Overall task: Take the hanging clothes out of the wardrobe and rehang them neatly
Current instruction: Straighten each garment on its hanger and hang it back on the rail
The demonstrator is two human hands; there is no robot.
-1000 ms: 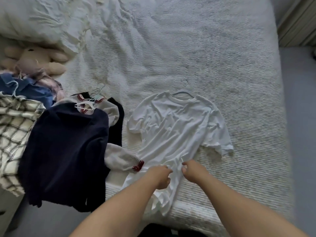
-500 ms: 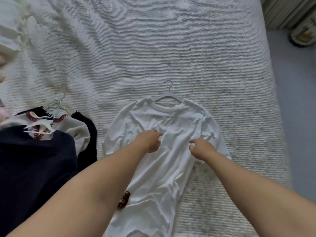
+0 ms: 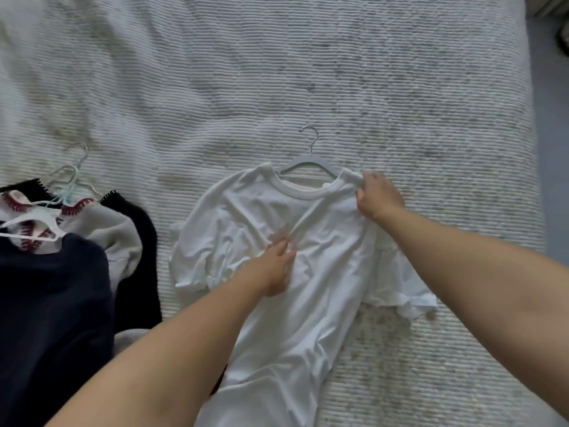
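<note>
T-shirt [image 3: 308, 272] lies flat on bed [image 3: 338, 72], hanger [image 3: 309, 167] w/ one end at collar. Right hand [image 3: 378, 195] pinches shoulder; left hand [image 3: 274, 269] presses chest, fingers straight. Pile of clothes [image 3: 61, 272] at left looks not yet redone; most work prob. left.

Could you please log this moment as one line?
left hand: presses white cotton T-shirt | right hand: grips its shoulder | grey hanger: inside collar

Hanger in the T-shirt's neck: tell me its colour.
The slim hanger with the metal hook looks pale grey; the head view shows it against the bed cover.
</note>
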